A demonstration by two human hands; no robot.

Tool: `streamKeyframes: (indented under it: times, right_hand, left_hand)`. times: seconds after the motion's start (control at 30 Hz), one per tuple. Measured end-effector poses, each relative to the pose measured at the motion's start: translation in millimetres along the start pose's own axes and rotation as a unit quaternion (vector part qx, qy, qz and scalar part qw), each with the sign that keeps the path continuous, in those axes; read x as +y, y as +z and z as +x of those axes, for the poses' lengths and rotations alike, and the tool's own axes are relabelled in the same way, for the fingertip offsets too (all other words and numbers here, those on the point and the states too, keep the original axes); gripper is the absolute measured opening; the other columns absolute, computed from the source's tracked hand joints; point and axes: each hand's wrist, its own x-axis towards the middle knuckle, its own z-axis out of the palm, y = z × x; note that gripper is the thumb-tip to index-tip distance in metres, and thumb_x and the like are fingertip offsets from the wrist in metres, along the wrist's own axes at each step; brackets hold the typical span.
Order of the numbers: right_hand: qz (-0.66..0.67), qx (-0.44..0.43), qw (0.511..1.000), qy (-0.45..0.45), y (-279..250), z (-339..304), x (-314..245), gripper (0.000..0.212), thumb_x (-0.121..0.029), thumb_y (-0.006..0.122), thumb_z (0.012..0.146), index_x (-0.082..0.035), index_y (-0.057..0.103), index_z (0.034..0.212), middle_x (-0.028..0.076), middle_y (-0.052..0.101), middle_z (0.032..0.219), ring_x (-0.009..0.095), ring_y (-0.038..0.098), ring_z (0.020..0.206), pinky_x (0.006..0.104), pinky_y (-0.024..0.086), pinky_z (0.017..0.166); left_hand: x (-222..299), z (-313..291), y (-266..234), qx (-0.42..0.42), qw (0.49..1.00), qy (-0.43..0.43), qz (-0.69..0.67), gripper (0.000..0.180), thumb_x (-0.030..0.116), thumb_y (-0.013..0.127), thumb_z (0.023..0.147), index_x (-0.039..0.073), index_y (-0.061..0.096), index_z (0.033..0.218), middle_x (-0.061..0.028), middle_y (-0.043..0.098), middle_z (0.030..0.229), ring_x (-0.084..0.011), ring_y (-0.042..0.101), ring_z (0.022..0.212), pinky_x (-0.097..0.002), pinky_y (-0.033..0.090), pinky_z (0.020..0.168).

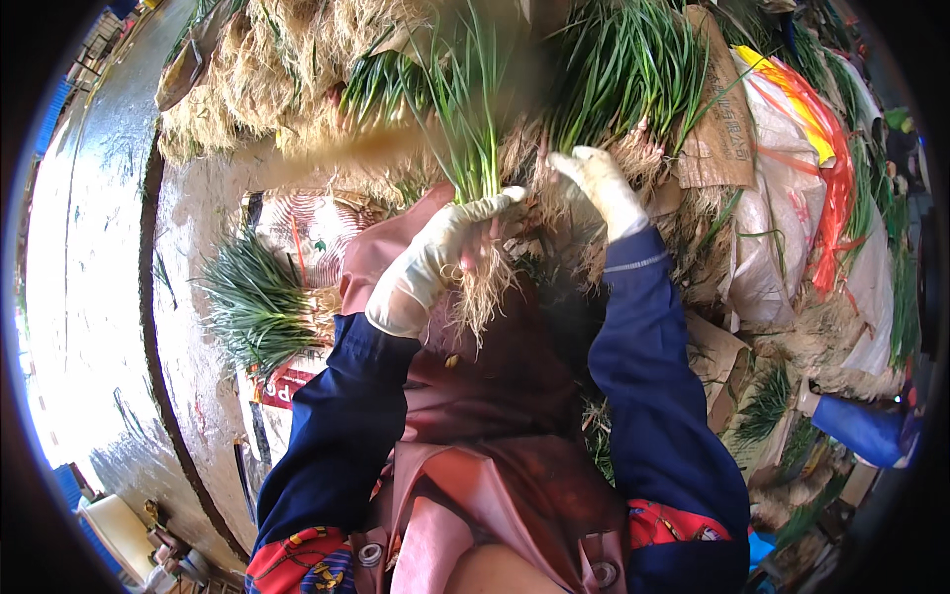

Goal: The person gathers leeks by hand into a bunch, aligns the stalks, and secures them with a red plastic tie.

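Observation:
My left hand (421, 267), in a pale rubber glove, is closed around a bunch of spring onions (485, 148). The green leaves point up and away, while pinkish bulbs and stringy pale roots hang below the fist, over my reddish-brown apron (465, 396). My right hand (604, 188), gloved too, reaches forward with its thumb apart from the bent fingers. Its thumb tip is right by a thin pinkish stem at the edge of the heaped spring onions (628, 79); I see nothing firmly held in it.
More spring onions with matted roots (297, 49) lie along the far side. At left, a bundle (252, 302) rests by a striped sack (317, 238) beside wet pavement (109, 277). White sacks with an orange-red strip (841, 218) stand at right. A blue sleeve (861, 426) of another person shows there.

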Motion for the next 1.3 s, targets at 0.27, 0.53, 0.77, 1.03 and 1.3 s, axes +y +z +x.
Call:
streamKeyframes:
  times: [0.27,0.53,0.77,1.03,1.3]
  right_hand:
    - [0.435,-0.056,0.898,-0.024,42.8,-60.6,21.8,0.022,-0.021,0.059,0.089,-0.005,0.058,0.103,0.004,0.063,0.077,0.012,0.059,0.058,0.0223,0.048,0.051]
    - [0.520,0.013,0.853,0.039,57.3,-68.0,16.5,0.018,-0.019,0.051,0.093,-0.003,0.058,0.092,0.007,0.061,0.066,0.016,0.055,0.046,0.0263,0.045,0.041]
    - [0.619,-0.100,0.779,0.016,56.2,-71.7,5.5,0.045,-0.036,0.053,0.091,0.000,0.053,0.117,0.004,0.060,0.090,0.009,0.054,0.053,0.0223,0.046,0.044]
    - [0.279,0.155,0.928,-0.190,49.9,-63.7,40.5,0.018,-0.021,0.056,0.090,-0.005,0.062,0.096,0.004,0.063,0.077,0.007,0.055,0.061,0.0202,0.045,0.052]
    - [-0.223,-0.021,0.974,-0.005,-10.5,-107.6,78.3,0.035,-0.043,0.060,0.084,-0.009,0.064,0.089,0.006,0.066,0.082,0.016,0.062,0.067,0.0326,0.048,0.060]
  left_hand:
    - [-25.0,12.0,20.4,-0.029,0.992,-0.078,-0.099,0.025,0.024,0.059,0.087,0.000,0.062,0.094,-0.0050,0.064,0.075,-0.0078,0.050,0.041,-0.0186,0.034,0.026]
    - [-41.5,14.0,19.7,-0.020,0.995,0.030,-0.098,0.032,0.014,0.057,0.087,-0.001,0.056,0.115,-0.0063,0.066,0.100,-0.0040,0.054,0.059,-0.0154,0.042,0.042]
    - [-52.9,10.0,24.9,-0.057,0.947,-0.006,-0.315,0.029,-0.001,0.057,0.082,-0.003,0.054,0.111,-0.0150,0.063,0.107,-0.0118,0.060,0.073,-0.0227,0.052,0.065]
    - [-36.2,-8.6,29.9,-0.100,0.895,-0.022,-0.435,0.033,-0.004,0.049,0.086,-0.001,0.047,0.119,-0.0181,0.056,0.119,-0.0213,0.063,0.079,-0.0296,0.055,0.070]
    - [5.7,-25.8,-2.6,-0.221,0.902,-0.035,-0.369,0.049,0.008,0.053,0.089,0.001,0.035,0.133,-0.0047,0.058,0.091,-0.0119,0.052,0.076,-0.0258,0.047,0.070]
